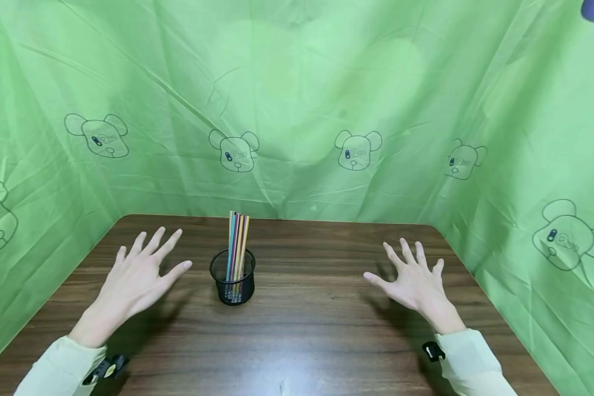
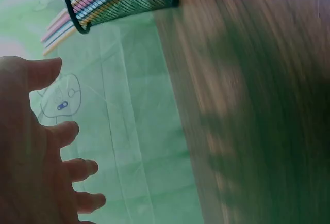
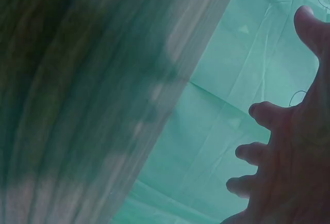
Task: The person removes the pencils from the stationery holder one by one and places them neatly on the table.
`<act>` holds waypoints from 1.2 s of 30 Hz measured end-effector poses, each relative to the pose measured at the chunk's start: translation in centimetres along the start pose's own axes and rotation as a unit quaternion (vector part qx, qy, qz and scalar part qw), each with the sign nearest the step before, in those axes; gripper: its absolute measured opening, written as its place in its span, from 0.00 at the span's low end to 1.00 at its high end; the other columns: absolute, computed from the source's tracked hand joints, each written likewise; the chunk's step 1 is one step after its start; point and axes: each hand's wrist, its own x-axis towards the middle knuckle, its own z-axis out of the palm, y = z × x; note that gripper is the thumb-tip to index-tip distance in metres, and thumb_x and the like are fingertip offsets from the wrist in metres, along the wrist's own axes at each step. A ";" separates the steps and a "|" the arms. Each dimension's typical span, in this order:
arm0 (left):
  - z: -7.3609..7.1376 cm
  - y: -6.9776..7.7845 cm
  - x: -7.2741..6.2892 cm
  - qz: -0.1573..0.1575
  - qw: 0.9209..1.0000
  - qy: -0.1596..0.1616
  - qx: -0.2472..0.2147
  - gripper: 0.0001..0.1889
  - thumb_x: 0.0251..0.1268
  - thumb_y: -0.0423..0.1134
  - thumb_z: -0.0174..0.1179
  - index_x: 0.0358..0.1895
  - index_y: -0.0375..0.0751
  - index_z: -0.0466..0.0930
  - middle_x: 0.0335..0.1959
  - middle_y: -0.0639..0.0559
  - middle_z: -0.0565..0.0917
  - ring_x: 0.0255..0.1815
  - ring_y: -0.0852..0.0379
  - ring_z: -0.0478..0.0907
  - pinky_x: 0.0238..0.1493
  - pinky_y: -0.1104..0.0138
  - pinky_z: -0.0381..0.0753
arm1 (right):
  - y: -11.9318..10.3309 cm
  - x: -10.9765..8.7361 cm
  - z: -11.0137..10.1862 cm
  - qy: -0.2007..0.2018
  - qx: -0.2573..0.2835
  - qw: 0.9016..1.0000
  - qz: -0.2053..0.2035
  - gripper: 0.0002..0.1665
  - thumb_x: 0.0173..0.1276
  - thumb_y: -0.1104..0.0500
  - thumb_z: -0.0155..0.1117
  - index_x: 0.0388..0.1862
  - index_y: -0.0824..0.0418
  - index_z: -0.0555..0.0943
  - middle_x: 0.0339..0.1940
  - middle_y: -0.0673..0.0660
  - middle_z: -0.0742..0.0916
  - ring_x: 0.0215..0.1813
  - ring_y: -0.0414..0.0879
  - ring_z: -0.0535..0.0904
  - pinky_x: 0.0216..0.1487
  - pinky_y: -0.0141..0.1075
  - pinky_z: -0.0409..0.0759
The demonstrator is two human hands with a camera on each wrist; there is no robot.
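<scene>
A black mesh pen cup (image 1: 235, 289) stands upright on the table, left of the middle. Several thin coloured sticks (image 1: 238, 242), blue, purple and yellowish among them, rise from it, leaning slightly right. My left hand (image 1: 137, 275) hovers to the left of the cup with fingers spread and nothing in it. In the left wrist view the mesh cup (image 2: 131, 2) appears at the top, past the thumb. Over the right side of the table my right hand (image 1: 416, 280) is held with its fingers spread, holding nothing and well apart from the cup.
The dark wood-grain table (image 1: 297, 330) runs back to a green curtain (image 1: 297, 110) printed with bear-head outlines, which encloses the left, back and right sides. Dark straps with small devices sit at both wrists, by the pale sleeves (image 1: 470, 357).
</scene>
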 end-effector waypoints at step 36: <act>1.0 5.9 -1.1 0.003 0.984 0.048 -0.171 0.59 0.54 0.73 0.72 0.87 0.63 0.51 0.81 0.42 0.65 0.77 0.33 0.64 0.65 0.33 0.67 | -5.7 -0.7 -1.0 0.086 0.090 0.989 -0.081 0.61 0.64 0.20 0.64 0.89 0.37 0.50 0.83 0.63 0.65 0.75 0.71 0.69 0.57 0.73 0.73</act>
